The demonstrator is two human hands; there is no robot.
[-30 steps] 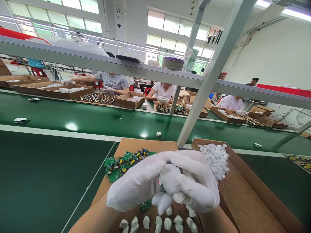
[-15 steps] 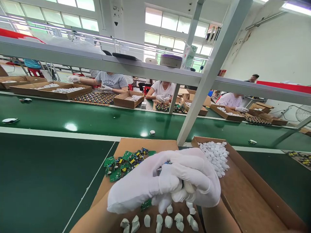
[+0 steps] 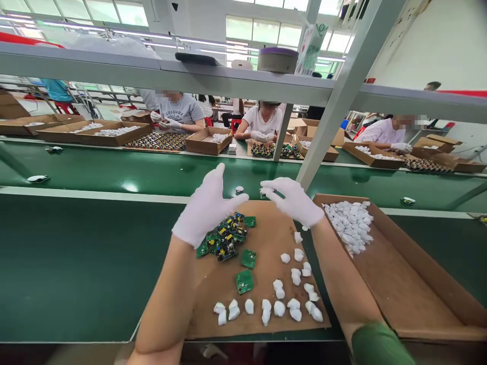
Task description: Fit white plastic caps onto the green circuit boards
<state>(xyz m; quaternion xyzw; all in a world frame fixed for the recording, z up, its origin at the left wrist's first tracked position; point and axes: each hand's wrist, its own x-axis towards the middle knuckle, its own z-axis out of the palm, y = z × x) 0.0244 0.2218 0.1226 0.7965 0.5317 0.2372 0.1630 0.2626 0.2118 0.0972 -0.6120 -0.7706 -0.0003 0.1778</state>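
Note:
My left hand [image 3: 211,208], in a white glove, is open above the heap of circuit boards [image 3: 228,235], thumb and fingers spread. My right hand [image 3: 292,200], also gloved, reaches over the near edge of the green belt. A small circuit board [image 3: 263,192] with a white part shows at its fingertips, mostly hidden by them. Two green boards [image 3: 244,281] lie apart from the heap on the cardboard sheet [image 3: 213,319]. Several small white pieces [image 3: 279,308] lie in rows along the sheet's front and right side.
A cardboard tray [image 3: 411,284] at right holds a pile of white pieces [image 3: 350,225]. A board with a white part [image 3: 239,190] sits on the green belt [image 3: 163,175]. A slanted metal post [image 3: 342,96] rises behind my right hand. Co-workers sit across the belt.
My hands were clasped together over the cardboard sheet. They have separated and moved forward, the right one to the belt with the small board. The view has tilted down.

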